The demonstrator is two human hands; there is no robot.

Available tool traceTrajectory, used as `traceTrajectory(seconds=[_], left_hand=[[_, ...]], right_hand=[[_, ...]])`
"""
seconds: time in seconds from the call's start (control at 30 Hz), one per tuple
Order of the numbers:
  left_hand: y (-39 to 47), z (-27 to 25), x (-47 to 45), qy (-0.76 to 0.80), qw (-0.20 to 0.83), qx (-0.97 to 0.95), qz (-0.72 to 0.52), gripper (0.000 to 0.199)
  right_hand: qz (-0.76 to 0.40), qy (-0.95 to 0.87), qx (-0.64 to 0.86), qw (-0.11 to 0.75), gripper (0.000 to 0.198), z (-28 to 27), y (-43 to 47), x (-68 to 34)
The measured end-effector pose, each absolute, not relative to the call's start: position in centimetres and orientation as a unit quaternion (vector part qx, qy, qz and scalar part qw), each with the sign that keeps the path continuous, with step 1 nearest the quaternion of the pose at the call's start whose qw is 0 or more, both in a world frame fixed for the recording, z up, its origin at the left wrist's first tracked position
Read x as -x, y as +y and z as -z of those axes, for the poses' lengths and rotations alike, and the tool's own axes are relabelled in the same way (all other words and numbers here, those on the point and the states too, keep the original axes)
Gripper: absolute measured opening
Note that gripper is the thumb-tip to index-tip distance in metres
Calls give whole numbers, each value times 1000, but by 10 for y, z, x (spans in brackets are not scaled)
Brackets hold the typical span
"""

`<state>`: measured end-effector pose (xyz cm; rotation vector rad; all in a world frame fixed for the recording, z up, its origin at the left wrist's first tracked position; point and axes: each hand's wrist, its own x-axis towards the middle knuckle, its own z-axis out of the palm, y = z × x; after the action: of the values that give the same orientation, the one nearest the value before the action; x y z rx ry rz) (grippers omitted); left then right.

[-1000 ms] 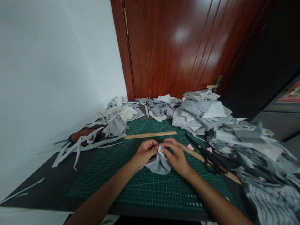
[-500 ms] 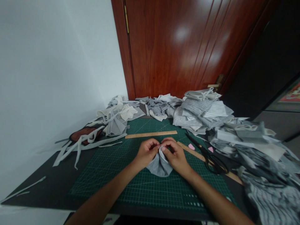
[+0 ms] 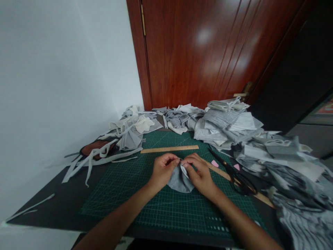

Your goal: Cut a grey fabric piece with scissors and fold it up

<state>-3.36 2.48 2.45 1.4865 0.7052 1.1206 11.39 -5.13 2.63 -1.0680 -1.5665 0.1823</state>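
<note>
Above the middle of the green cutting mat [image 3: 156, 211], the left hand [image 3: 161, 171] and right hand [image 3: 201, 175] pinch the upper edge of the grey cloth [image 3: 181, 184], fingertips nearly meeting — if either grip slackened, the soft fold could slip askew.

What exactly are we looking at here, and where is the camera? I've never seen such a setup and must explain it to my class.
There is no machine: these are a person's bare hands, seen by a camera worn on the head, looking forward and down. The left hand and right hand together pinch a small piece of grey cloth at its upper edge. Beneath lies a green gridded mat on a dark table. Beyond the hands is one wooden ruler; to the right, black-handled scissors lie across a second ruler. Grey and white fabric piles stand around the back and right.
</note>
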Motion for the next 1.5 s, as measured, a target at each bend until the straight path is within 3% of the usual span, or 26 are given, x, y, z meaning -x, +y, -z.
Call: traceTrajectory(seconds=[0.37,0.83,1.5], left_hand=[[19,-29,34,277,591,-604,-457,22],[23,-24,37,228,614,-603,-455,31],[20,-24,32,241,589,-620,-459,22]], right_hand=[[-83,-593,503,623,2,-11,-48,-112],[15,-688,457,563,16,-16,-49,-115],[-69,-640,459,612,11,-12,-50,-108]])
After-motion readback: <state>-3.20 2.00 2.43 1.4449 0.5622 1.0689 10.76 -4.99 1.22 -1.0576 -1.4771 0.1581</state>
